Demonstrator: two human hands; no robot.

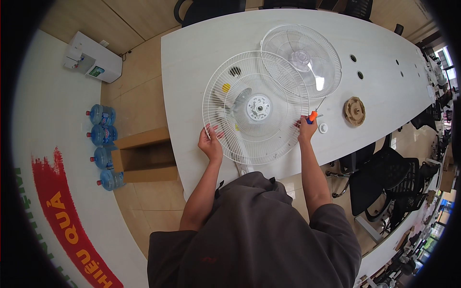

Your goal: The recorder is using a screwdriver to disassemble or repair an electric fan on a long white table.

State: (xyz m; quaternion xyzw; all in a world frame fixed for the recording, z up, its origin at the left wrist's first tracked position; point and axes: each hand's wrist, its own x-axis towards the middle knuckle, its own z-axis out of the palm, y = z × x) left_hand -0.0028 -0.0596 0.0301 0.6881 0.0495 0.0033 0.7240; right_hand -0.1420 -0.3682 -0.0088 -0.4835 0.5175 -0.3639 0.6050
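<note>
A round white wire fan grille (225, 137) is held by its rim between my two hands, above the near part of the table. My left hand (210, 145) is closed on the left rim, with some fingers behind the wires. My right hand (307, 129) is closed at the right rim and also holds a screwdriver (313, 116) with an orange and blue handle. White fan parts beneath show only through the wires. Beyond it lies another grille with clear fan blades (301, 58) inside, partly overlapped by the held one.
To the right on the white table (187, 72) lie a tan round part (354, 112) and a small white cap (323, 128). An open cardboard box (144, 139) stands left of the table, near several water bottles (102, 115). Black chairs (384, 182) stand at the right.
</note>
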